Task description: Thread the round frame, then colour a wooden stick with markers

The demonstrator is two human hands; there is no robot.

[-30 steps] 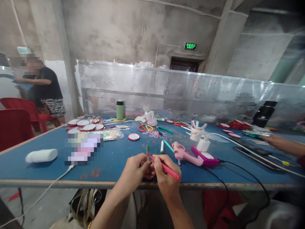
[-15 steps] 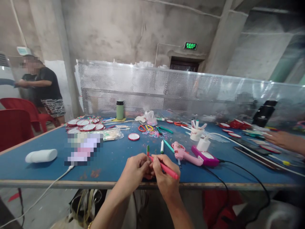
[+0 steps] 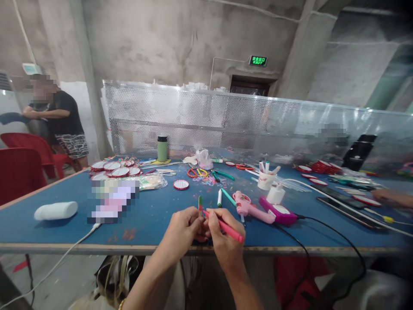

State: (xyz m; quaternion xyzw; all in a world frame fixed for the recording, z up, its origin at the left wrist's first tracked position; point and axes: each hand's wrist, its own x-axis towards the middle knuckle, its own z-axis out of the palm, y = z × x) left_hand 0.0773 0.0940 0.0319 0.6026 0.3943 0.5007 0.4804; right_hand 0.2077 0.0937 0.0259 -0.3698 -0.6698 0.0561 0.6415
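Single head camera, looking forward and slightly down across blue counter (image 3: pixel 151 215); hands near, close to lower frame edge.

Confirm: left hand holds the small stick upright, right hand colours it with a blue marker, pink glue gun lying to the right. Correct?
Not quite. In the head view the marker in the right hand is red, not blue. The rest stands: the left hand holds the stick upright, and the pink glue gun lies to the right.

Both forearms bare, no sleeves in sight; left hand (image 3: pixel 183 230) and right hand (image 3: pixel 224 241) ungloved, a gold bangle (image 3: pixel 121 304) at seven o'clock.
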